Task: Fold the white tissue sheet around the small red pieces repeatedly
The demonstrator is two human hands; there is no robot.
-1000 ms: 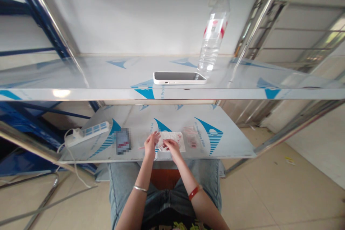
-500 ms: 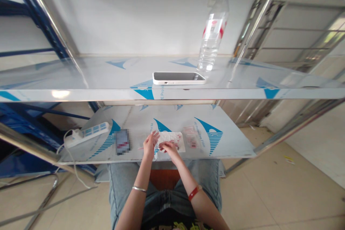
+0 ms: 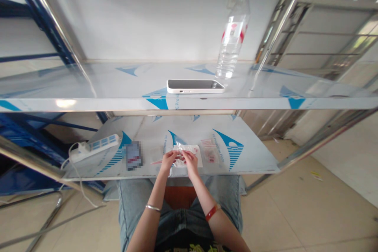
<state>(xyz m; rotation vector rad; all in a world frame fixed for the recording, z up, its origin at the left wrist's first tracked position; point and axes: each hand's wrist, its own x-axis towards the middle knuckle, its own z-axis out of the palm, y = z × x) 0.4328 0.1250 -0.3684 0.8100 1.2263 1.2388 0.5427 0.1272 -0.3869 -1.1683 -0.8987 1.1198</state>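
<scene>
My left hand (image 3: 168,161) and my right hand (image 3: 191,161) are close together over the lower shelf, fingers bent in a pinch. Between their fingertips is a small clear plastic bag (image 3: 178,144), its upper part sticking up beyond them. Any contents are too small to make out. Under and behind the hands lies a white card or shallow tray (image 3: 199,161) with small reddish pieces on it, partly covered by my fingers. To its right are clear packets with red bits (image 3: 210,155). A thin pinkish tool (image 3: 156,162) rests left of my left hand.
A blurred-out dark device (image 3: 134,156) and a white power strip (image 3: 99,147) lie left on the lower shelf (image 3: 254,161). Above it, the upper shelf's front edge (image 3: 236,103) crosses the view, carrying a white-cased phone (image 3: 195,86) and a clear water bottle (image 3: 233,35).
My left hand has lowered from a raised, spread pose, and the right has shifted slightly right. Both now meet at the clear bag, which stands up between them.
</scene>
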